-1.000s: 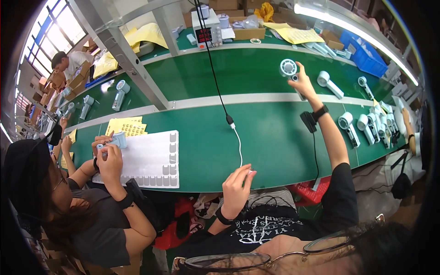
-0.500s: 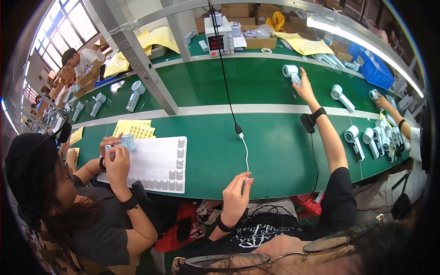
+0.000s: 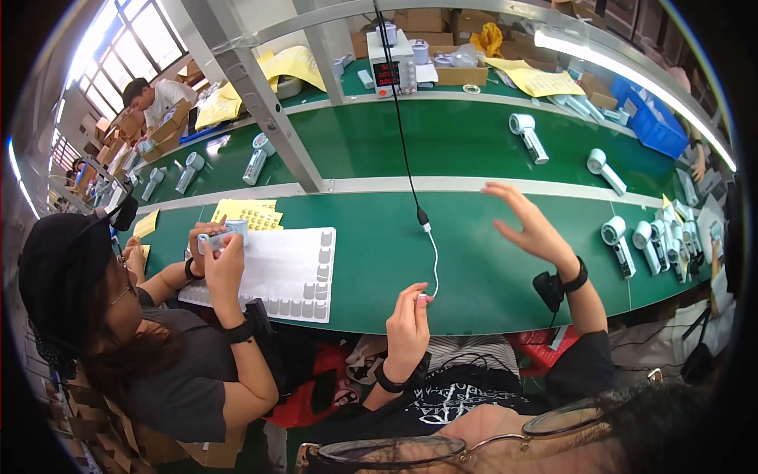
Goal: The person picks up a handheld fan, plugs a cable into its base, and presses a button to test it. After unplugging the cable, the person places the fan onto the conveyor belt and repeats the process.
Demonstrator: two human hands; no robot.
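Between thumb and fingers, my left hand (image 3: 407, 330) pinches the plug end of a short white cable (image 3: 436, 259). That cable joins a black cord (image 3: 405, 150) hanging from above. Over the green table, my right hand (image 3: 538, 231) is held up with its fingers spread and nothing in them. Beyond it, a pale blue handheld fan (image 3: 529, 139) lies on the green strip past the metal rail. A second handheld fan (image 3: 606, 171) lies on the strip farther right. Several more handheld fans (image 3: 618, 243) are grouped on the table at my right.
At my left a co-worker handles a pale blue part (image 3: 212, 238) above a white sticker sheet (image 3: 284, 276). A metal post (image 3: 272, 118) and rail (image 3: 371, 186) stand ahead. A power supply with a red display (image 3: 395, 71) and a blue crate (image 3: 651, 122) are at the back.
My right hand has let go of the fan on the strip and drawn back toward me. My left hand still pinches the cable. The co-worker's hand at far right has moved off the strip.
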